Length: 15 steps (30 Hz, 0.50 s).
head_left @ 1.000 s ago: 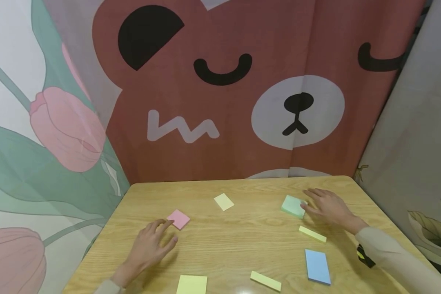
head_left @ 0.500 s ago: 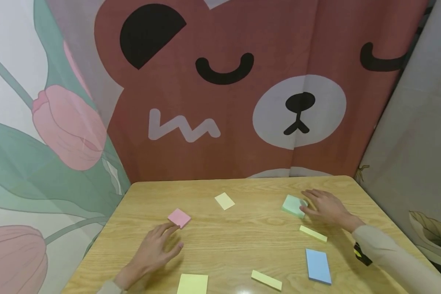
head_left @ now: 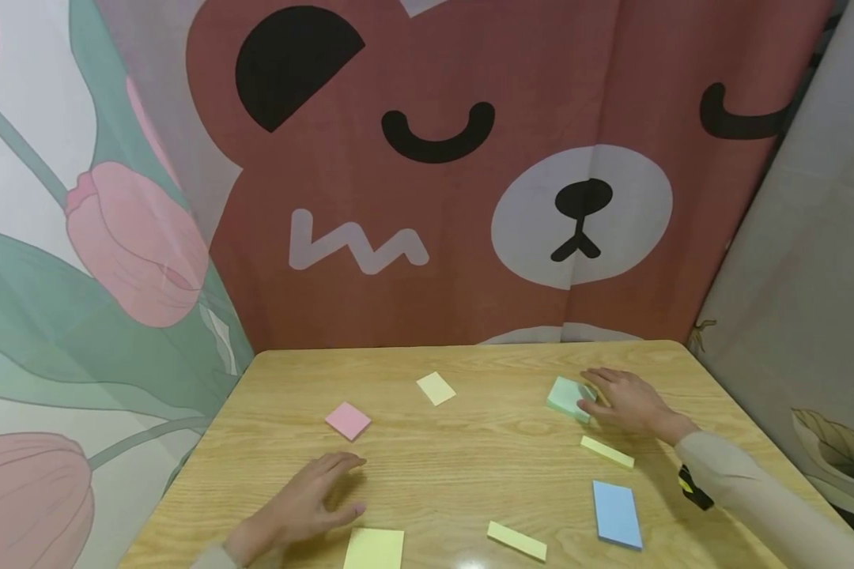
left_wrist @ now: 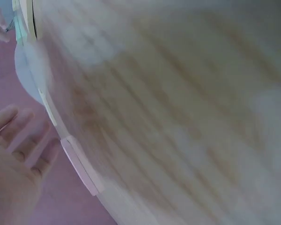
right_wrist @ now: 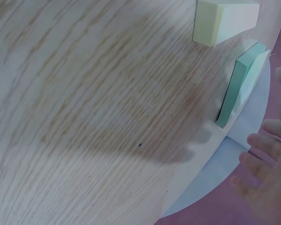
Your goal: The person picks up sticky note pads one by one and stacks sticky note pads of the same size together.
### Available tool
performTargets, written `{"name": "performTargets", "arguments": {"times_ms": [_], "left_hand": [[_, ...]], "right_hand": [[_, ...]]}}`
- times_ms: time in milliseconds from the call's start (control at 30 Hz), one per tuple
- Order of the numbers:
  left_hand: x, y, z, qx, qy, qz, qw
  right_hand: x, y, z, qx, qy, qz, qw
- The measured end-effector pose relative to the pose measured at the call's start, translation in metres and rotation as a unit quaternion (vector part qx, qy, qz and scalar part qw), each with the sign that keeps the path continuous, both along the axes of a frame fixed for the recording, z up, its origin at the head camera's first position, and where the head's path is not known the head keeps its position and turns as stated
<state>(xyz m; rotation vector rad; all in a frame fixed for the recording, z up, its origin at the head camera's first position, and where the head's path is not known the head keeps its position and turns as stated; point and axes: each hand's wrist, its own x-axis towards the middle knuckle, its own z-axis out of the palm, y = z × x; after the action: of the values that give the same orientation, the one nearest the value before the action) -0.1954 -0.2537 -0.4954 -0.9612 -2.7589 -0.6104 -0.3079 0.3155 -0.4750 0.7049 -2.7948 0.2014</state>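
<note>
"While the right hand [head_left: 629,401] hangs beside and partly over the green sticky-note pad [head_left: 566,397], how do its fingers lie?"

"Loosely bent and apart. From the head view the thumb covers part of the pad's right edge; whether it touches, I can't tell. The pad lies flat near the far right of the wooden worktop [head_left: 455,466]."

"And the left hand [head_left: 304,498]?"

"Its fingers are apart too, relaxed, with nothing in them. It sits above the worktop, between the pink sticky-note pad [head_left: 348,420], just beyond the fingers, and the square yellow pad [head_left: 374,548], just beside the thumb and cut off by the bottom of the head view."

"What else does the worktop carry?"

"A small pale-yellow pad [head_left: 436,388], turned cornerwise, lies toward the far edge, between the pink and green ones. Just on the near side of the green pad is a narrow yellow strip pad [head_left: 607,452], then a blue rectangular pad [head_left: 616,514]. A second yellow strip pad [head_left: 516,542] lies between the blue pad and the square yellow one."

"Behind all that?"

"A bear-print curtain [head_left: 470,300] across the back, and a tulip-print curtain [head_left: 138,245] on the left."
</note>
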Motion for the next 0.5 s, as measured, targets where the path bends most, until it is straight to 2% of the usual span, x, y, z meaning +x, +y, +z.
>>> {"name": "performTargets", "arguments": {"times_ms": [200,500], "left_hand": [[0.0058,0.004,-0.0014,-0.015,-0.016,-0.04,0.9989],[0.0058,0.0059,0.0019,-0.024,-0.047,-0.09,0.9945]], "right_hand": [[-0.0002,-0.0001,-0.0016,0.0,-0.006,0.002,1.0],[-0.0007,0.0008,-0.0042,0.005,0.003,0.008,1.0]]}}
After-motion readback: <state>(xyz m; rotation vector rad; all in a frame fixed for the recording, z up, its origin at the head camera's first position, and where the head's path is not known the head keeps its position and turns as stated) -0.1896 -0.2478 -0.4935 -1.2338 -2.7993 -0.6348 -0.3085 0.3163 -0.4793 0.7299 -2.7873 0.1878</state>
